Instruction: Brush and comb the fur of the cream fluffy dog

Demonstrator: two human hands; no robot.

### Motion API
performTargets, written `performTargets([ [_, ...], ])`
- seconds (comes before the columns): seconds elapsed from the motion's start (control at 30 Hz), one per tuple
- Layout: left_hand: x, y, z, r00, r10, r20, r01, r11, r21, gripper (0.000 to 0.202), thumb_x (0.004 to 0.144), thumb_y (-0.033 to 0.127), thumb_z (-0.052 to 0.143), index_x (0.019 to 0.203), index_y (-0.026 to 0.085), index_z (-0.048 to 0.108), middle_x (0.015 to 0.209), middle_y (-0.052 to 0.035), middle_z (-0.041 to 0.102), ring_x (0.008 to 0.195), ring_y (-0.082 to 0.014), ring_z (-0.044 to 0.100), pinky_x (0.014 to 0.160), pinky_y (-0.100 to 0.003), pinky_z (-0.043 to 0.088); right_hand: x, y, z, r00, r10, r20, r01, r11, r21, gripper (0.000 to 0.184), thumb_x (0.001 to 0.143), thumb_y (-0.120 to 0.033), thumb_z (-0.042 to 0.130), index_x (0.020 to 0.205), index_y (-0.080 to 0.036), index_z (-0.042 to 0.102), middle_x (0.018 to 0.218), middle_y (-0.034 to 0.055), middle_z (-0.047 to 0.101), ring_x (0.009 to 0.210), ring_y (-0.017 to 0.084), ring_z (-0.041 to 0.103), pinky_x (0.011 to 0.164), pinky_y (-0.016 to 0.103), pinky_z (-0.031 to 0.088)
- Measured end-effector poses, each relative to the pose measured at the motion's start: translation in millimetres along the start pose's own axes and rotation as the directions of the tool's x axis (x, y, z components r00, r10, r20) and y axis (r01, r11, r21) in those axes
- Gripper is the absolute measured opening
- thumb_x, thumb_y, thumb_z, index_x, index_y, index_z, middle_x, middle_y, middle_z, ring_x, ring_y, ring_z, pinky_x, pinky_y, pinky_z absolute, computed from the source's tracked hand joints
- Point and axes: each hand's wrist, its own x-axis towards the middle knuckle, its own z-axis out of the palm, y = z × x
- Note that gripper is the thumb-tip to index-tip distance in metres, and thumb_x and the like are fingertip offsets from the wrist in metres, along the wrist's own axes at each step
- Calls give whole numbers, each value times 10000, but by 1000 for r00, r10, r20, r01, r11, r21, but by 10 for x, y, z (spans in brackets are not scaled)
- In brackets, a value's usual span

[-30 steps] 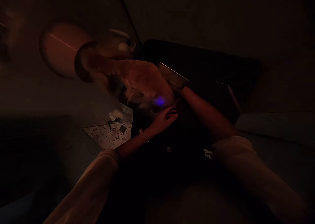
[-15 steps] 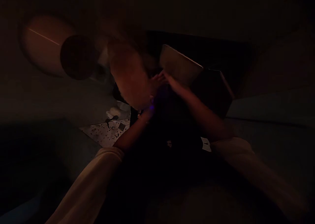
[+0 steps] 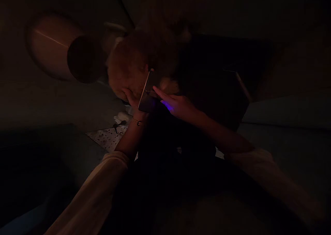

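Note:
The scene is very dark. My left hand (image 3: 132, 100) is closed at the lower left side of a thin, flat dark slab (image 3: 148, 95) that looks like a phone, tilted with one bright edge. A bracelet (image 3: 139, 122) circles my left wrist. My right hand (image 3: 178, 104) is just right of the slab, its index finger stretched toward the slab's face; I cannot tell if it touches. Purple light falls on the underside of that hand. Behind my left hand and the slab sits a large, fuzzy light-brown thing (image 3: 126, 64), whose kind I cannot make out.
A large round pinkish-brown shape (image 3: 48, 45) with a dark disc (image 3: 84, 59) beside it stands at the upper left. Speckled floor (image 3: 104, 138) shows below left, with a small pale object (image 3: 121, 117) near it. A dark angular panel (image 3: 241, 87) rises at the right.
My hands, earlier close together near the centre, have parted; the right one is lower. The slab now shows at my left hand. The pale panel at upper centre is gone from view.

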Motion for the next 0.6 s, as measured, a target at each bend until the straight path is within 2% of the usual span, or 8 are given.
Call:
performTargets([
  [0.03,46,79,14,999,28,32,-24,992,-122,1042,762,786,-216,1344,266,473,1297,-88,558,1348,-265,427,1112,-526,404,-73,26,50,999,37,39,-36,999,-18,579,1013,-308,350,1574,-316,208,1169,30,699,941,171,687,886,297,548],
  [0.1,96,192,72,997,61,52,-45,964,-261,1006,775,786,-186,1344,280,472,1325,-78,549,1389,-264,388,1119,-523,391,-242,66,91,991,96,95,-92,995,-43,578,1018,-326,334,1578,-295,196,1134,51,713,895,179,694,843,302,552],
  [0.17,80,221,152,999,21,50,-8,968,-250,985,803,717,-219,1382,276,446,1386,-61,518,1414,-250,361,1133,-505,380,-410,77,51,981,146,125,-141,989,-51,573,1022,-344,320,1578,-291,198,1124,61,718,884,189,701,819,309,551],
  [0.27,-16,137,250,996,-41,84,59,971,-233,988,828,609,-273,1420,236,426,1485,-40,436,1423,-240,360,1111,-485,422,-616,51,-107,954,232,188,-223,972,-68,568,1015,-376,342,1568,-325,226,1023,50,743,827,201,712,747,301,544],
  [0.37,-88,8,286,985,-40,166,82,964,-254,964,837,642,-237,1410,277,447,1429,-13,501,1385,-251,415,1087,-493,454,-767,36,-232,921,305,243,-287,952,-108,568,1005,-401,354,1560,-338,251,914,52,752,727,210,708,629,279,508],
  [0.47,-90,-44,291,984,-77,163,117,960,-254,884,846,733,-106,1366,324,480,1308,-15,592,1365,-254,436,1117,-467,442,-925,87,-217,907,337,253,-317,941,-118,558,1004,-400,346,1554,-354,260,882,44,752,663,194,696,560,254,469],
  [0.53,-54,-7,287,979,-147,139,181,945,-273,851,874,698,-86,1353,282,482,1267,-52,609,1350,-248,458,1113,-464,448,-1058,154,-155,906,332,263,-319,943,-89,561,1004,-384,347,1555,-365,242,888,35,755,633,178,688,542,241,461],
  [0.6,14,76,269,977,-172,123,202,931,-305,867,901,611,-156,1379,215,449,1245,-90,611,1333,-234,478,1118,-468,439,-1203,225,-103,913,312,264,-313,949,-39,553,993,-375,384,1538,-373,291,905,38,758,615,173,686,532,239,465],
])
